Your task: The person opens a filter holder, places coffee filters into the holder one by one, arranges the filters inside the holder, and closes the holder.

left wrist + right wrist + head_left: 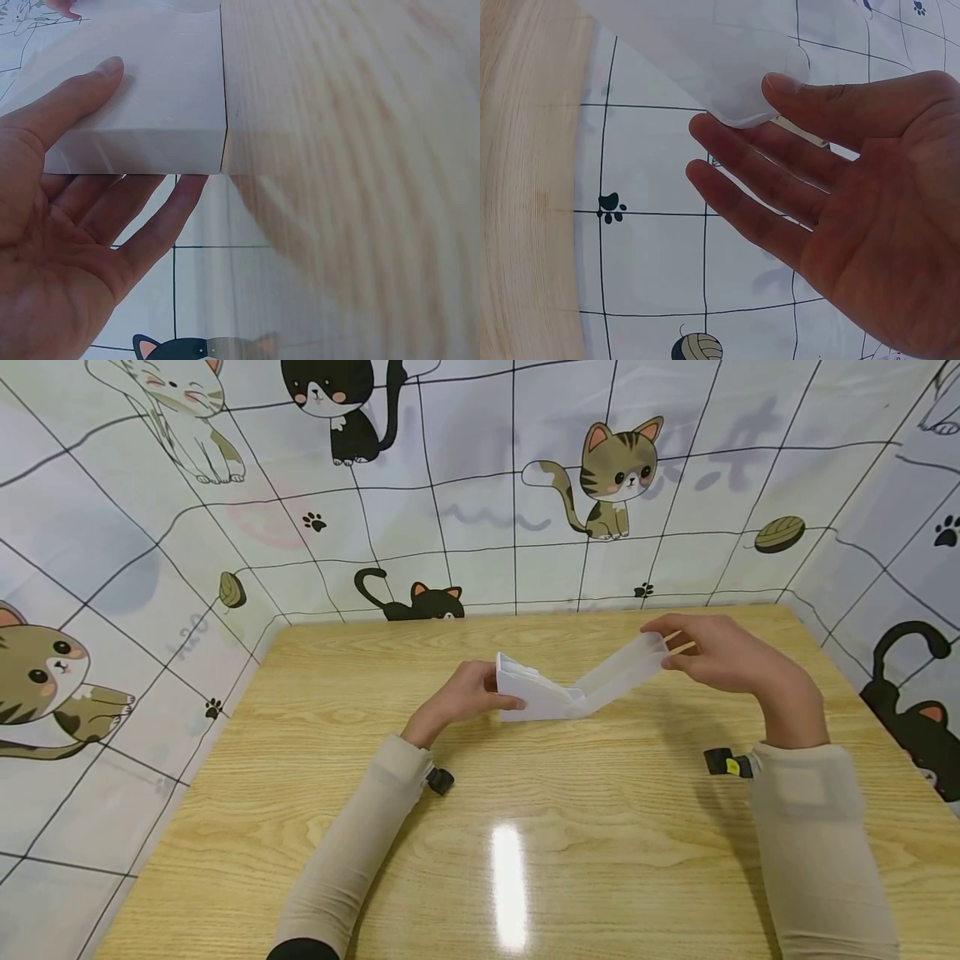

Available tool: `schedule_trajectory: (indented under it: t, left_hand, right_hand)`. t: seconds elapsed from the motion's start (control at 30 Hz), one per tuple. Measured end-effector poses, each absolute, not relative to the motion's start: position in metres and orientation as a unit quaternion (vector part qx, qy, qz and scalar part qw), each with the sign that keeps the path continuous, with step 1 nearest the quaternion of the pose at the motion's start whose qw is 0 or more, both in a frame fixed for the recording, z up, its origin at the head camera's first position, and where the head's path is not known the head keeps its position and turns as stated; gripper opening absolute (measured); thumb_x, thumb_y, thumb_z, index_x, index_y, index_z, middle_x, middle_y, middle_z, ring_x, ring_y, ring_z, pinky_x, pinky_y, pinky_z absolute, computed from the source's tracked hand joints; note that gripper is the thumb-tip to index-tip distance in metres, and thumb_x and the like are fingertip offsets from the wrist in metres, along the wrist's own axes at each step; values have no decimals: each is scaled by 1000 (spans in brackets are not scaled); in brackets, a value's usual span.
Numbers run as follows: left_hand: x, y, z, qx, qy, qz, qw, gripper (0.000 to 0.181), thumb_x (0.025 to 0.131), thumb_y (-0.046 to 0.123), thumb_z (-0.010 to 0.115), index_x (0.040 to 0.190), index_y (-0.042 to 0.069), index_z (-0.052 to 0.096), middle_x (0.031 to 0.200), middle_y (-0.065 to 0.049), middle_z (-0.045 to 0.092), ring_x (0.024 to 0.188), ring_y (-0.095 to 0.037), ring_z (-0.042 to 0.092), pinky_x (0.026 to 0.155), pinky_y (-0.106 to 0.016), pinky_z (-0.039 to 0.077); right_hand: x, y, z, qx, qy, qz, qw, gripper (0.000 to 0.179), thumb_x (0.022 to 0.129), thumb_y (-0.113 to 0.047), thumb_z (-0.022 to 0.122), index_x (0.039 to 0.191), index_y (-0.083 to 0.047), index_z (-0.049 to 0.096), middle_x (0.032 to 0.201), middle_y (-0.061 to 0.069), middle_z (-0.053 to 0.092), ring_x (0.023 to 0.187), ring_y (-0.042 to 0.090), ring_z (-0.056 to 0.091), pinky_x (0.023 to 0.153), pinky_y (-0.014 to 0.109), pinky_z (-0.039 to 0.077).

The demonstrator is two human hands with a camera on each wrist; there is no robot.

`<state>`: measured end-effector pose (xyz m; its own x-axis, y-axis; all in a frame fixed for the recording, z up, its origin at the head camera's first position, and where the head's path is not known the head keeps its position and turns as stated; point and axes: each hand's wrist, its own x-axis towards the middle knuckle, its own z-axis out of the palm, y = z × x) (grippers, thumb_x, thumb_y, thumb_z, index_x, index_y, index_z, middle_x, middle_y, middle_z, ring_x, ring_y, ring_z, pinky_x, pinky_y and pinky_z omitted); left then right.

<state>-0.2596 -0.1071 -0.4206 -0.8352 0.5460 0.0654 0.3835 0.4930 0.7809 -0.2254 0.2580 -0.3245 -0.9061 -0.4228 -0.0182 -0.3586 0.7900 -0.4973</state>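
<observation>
A white box (528, 700) stands on its long edge on the table, with a translucent, milky lid (624, 672) swung out to the right from its right end. My left hand (468, 691) grips the box's left end. In the left wrist view, the thumb lies on the broad white face of the box (169, 82) and the fingers reach behind it. My right hand (712, 647) pinches the far end of the lid. The right wrist view shows the thumb on the lid's rounded corner (739, 82), the other fingers spread below. What the box holds cannot be made out.
The light wooden table (300, 827) carries a bright reflection near its front. A cat-print sheet with grid lines (480, 527) rises behind the table and on both sides. Small black wrist cameras, one of them at the right cuff (720, 762), stick out from the sleeves.
</observation>
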Motion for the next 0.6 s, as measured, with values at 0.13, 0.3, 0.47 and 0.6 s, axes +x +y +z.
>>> schedule_trajectory:
  t: [0.13, 0.3, 0.47, 0.6]
  left_hand:
    - [-260, -107, -421, 268, 859, 426, 98, 37, 87, 21, 86, 119, 9, 73, 112, -8, 79, 93, -15, 76, 79, -29, 60]
    - [-260, -108, -421, 269, 858, 425, 99, 37, 87, 21, 85, 120, 10, 73, 112, -7, 79, 92, -14, 76, 79, -29, 60]
    - [-260, -108, -420, 269, 859, 425, 98, 37, 87, 21, 85, 120, 10, 73, 111, -7, 79, 92, -14, 76, 78, -29, 60]
    - [-260, -107, -421, 269, 858, 428, 98, 37, 87, 21, 86, 120, 10, 73, 111, -7, 79, 92, -14, 76, 78, -28, 60]
  right_hand:
    - [-225, 256, -324, -212, 943, -250, 61, 48, 100, -1, 62, 147, -1, 51, 139, 30, 59, 122, 50, 63, 91, 58, 57]
    - [-225, 255, -323, -212, 943, -250, 61, 49, 101, -2, 61, 148, -2, 50, 140, 30, 59, 123, 51, 62, 92, 59, 56]
    - [-224, 254, -322, -216, 940, -257, 57, 49, 101, -3, 62, 148, -3, 51, 141, 29, 59, 123, 50, 62, 93, 59, 56]
    - [-224, 253, -322, -221, 938, -264, 51, 48, 101, -3, 63, 147, -4, 53, 140, 29, 59, 123, 50, 63, 92, 59, 57]
